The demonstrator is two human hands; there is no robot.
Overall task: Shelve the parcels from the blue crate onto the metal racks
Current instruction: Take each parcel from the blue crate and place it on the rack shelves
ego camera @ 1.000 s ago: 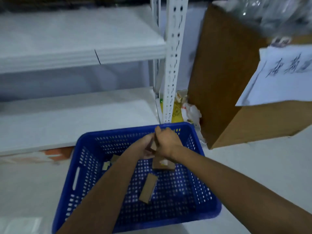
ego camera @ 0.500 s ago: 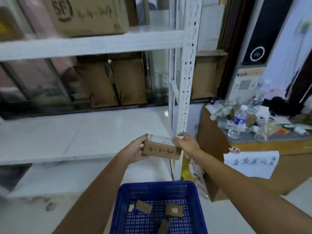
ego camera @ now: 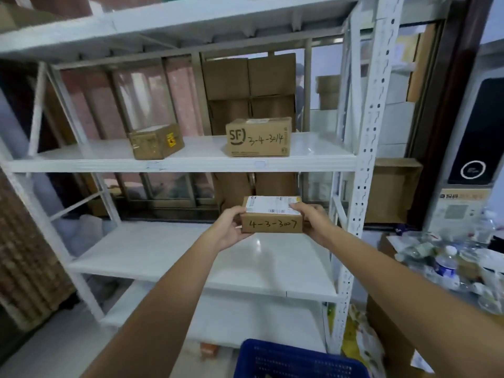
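Both hands, left and right, hold the box by its ends, and it has come up out of the crate to sit over the bare shelf, so it looks ready to go down there.

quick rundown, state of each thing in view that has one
small parcel: held in the air over the bare shelf, label up, not yet set down
left hand: closed on the parcel's left end
right hand: closed on its right end
SF box: upright on the upper shelf, taped shut
sticker box: on the same shelf, turned at an angle
blue crate: on the floor, contents out of view
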